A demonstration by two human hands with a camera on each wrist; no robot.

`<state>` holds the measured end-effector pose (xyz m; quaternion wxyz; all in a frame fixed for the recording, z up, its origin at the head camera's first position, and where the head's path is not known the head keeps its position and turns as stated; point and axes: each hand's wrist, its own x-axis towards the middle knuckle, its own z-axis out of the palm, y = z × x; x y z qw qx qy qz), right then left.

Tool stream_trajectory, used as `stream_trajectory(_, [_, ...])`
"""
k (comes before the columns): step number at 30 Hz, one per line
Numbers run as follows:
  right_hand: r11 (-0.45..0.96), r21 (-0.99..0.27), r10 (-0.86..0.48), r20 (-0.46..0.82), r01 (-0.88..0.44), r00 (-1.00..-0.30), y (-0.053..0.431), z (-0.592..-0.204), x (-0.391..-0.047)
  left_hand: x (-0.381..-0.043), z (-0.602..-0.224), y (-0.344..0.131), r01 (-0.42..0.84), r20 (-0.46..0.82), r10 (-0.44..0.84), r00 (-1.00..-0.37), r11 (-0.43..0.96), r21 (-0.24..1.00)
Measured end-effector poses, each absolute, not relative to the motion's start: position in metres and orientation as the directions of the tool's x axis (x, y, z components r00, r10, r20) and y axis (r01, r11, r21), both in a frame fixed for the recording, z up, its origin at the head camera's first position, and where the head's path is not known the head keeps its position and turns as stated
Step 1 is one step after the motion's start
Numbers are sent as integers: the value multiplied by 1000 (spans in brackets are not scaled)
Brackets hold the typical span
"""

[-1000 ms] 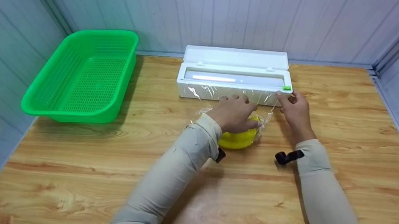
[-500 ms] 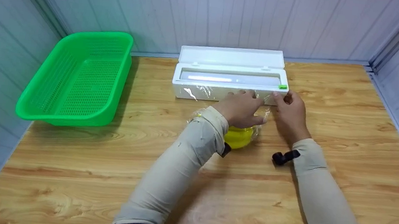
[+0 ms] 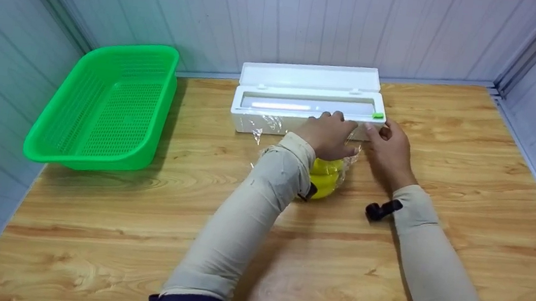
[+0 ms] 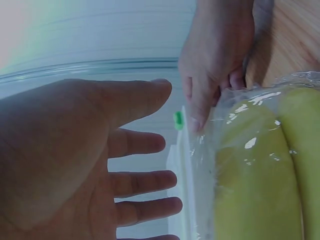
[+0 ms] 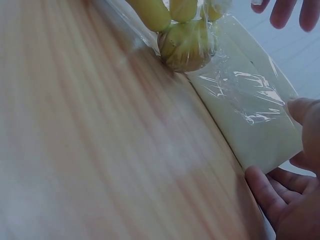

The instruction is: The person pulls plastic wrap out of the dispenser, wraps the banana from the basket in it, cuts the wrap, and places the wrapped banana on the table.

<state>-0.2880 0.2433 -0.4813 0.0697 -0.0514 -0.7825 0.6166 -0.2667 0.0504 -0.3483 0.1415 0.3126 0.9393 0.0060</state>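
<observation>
A white cling film dispenser [image 3: 246, 123] stands near the back wall, its lid raised, a green slide cutter [image 3: 378, 116] at the right end of its front edge. Clear cling film [image 5: 250, 95] hangs from that edge and covers a bunch of yellow bananas [image 3: 324, 180] on the table. Over the bananas, by the dispenser's front edge, is my left hand [image 3: 328, 136], fingers extended and holding nothing in the left wrist view. My right hand [image 3: 393, 153] grips the dispenser's right end, with the thumb at the film-covered front. Part of the bananas is hidden beneath my left forearm.
To the left stands a green plastic basket [image 3: 163, 107] with perforated sides and base. Pale panel walls [image 3: 315, 18] enclose the wooden table [image 3: 132, 256] at the back and both sides.
My left hand has moved forward and slightly right, from over the bananas up to the dispenser's front edge, uncovering more of the bananas. My right hand keeps its grip on the dispenser's end.
</observation>
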Motion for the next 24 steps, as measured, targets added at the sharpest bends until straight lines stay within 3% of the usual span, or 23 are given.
stream_trajectory(10, [154,-988,160,28,-3,-987,242,-486,-286,-281,-359,58,568,-295,569,-767,817,99])
stream_trajectory(17, [245,-967,161,109,-68,-981,244,-489,-286,-287,-354,69,605,-305,596,-743,793,75])
stream_trajectory(24, [274,-961,162,95,-48,-982,243,-489,-287,-294,-354,75,614,-312,613,-726,782,108])
